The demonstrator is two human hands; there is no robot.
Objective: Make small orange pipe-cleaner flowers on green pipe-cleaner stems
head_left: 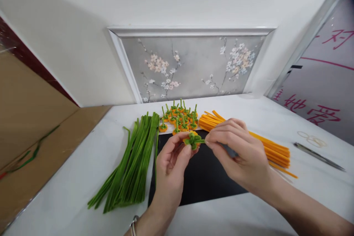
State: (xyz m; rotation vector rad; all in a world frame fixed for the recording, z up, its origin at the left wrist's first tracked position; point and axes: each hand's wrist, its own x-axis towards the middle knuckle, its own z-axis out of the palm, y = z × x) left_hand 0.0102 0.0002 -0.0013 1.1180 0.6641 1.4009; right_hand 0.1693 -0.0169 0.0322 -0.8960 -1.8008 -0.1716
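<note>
Two bare hands meet over a black mat [212,182] on a white, faintly marbled counter [69,184]; the left hand [170,169], with a bracelet [134,225] at its wrist, grips a small orange-and-green fuzzy ornament [193,141] between thumb and fingers; the ornament is held above the mat's far part, its green top turned toward the viewer; the right hand [240,151] has its thumb and forefinger pinched together on the tip of the green stem [199,141], which points to the right.

To the left of the mat lies a thick bundle of green fuzzy stems [135,162]; to the right, partly behind the right hand, lies a bundle of orange fuzzy stems [278,151]; beyond the mat, a cluster of similar ornaments [181,118] sits close together, most with their green stems upright.

Farther right are thin pale loops [312,140] and, just nearer, a slim silver tool [319,156]; at the far side, a framed floral panel [193,66]; at the left edge, brown cardboard [27,114].
</note>
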